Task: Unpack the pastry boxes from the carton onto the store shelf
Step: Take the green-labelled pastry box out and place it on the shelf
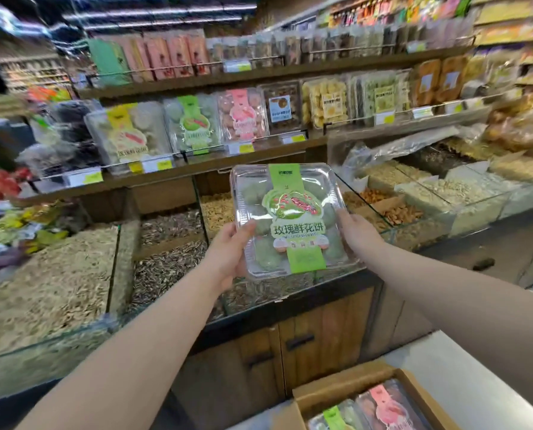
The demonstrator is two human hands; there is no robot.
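Wooden shelf (197,164); hands (293,240) grip clear plastic box (290,218).

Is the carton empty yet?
Not empty: a green-label box and a pink-label box lie in the carton. The left hand and right hand hold a third box.

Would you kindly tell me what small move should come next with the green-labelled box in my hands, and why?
Probably lift the green-labelled box up and to the left, towards the matching green box standing on the shelf. The left hand and right hand grip its sides, and it hangs over the loose seeds, lower than that shelf row and to its right.
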